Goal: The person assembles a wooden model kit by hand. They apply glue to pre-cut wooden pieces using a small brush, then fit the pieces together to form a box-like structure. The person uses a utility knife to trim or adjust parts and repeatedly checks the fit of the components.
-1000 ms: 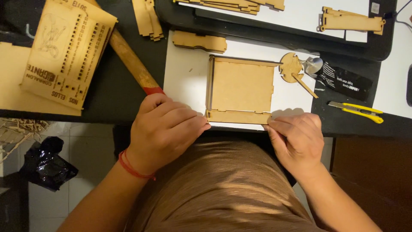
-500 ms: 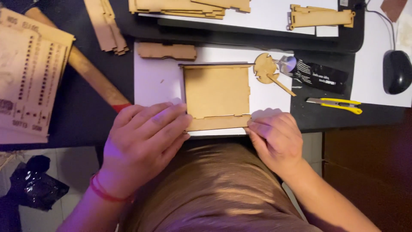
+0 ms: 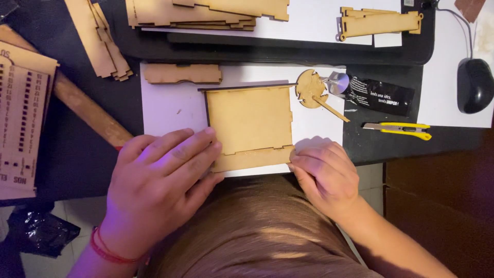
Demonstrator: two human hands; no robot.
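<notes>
Hobby desk in a home or office; laser-cut wooden parts (image 3: 206,11), glue tube (image 3: 378,95), utility knife (image 3: 399,130), computer mouse (image 3: 474,85)

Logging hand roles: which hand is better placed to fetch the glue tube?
Right, probably. The right hand lies nearer the black glue tube; the left hand lies flat on the square wooden panel's opposite side.

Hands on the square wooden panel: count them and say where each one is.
2. The left hand lies flat over the near left corner of the square wooden panel. The right hand pinches the narrow wooden strip at the panel's near right corner. No other hands in view.
</notes>
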